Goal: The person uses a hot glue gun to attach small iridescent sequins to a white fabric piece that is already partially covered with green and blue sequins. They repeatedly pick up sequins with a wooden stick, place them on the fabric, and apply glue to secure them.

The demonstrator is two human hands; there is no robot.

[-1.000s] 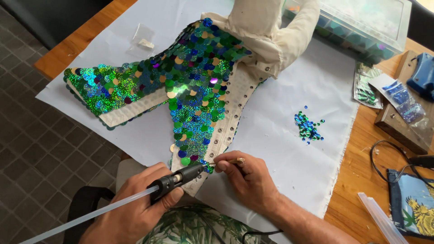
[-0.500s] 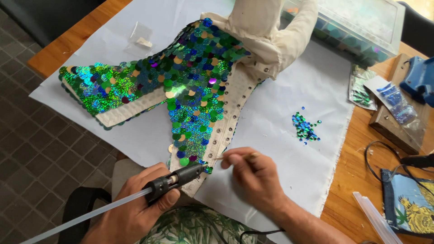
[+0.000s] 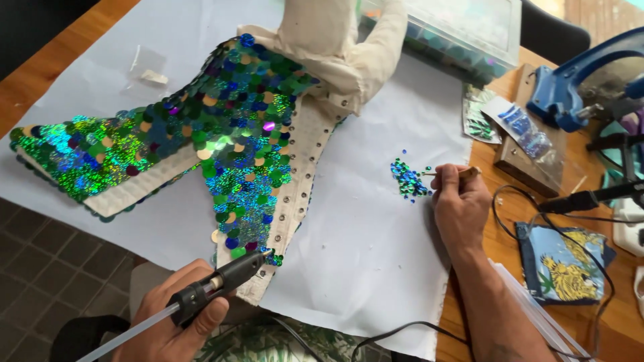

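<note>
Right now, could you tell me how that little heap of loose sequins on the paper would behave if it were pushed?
The sequin pile would probably scatter: it is many tiny separate discs, some already strayed. They look thin and light, so likely to slide across the smooth white paper. The right hand works them with a thin pick, which suggests they are fiddly.

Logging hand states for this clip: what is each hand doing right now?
Left hand: closed around a black glue gun.
Right hand: closed on a thin stick tool at the sequin pile.

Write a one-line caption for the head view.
Left hand holds glue gun at sequinned boot; right hand reaches loose sequins.
</note>
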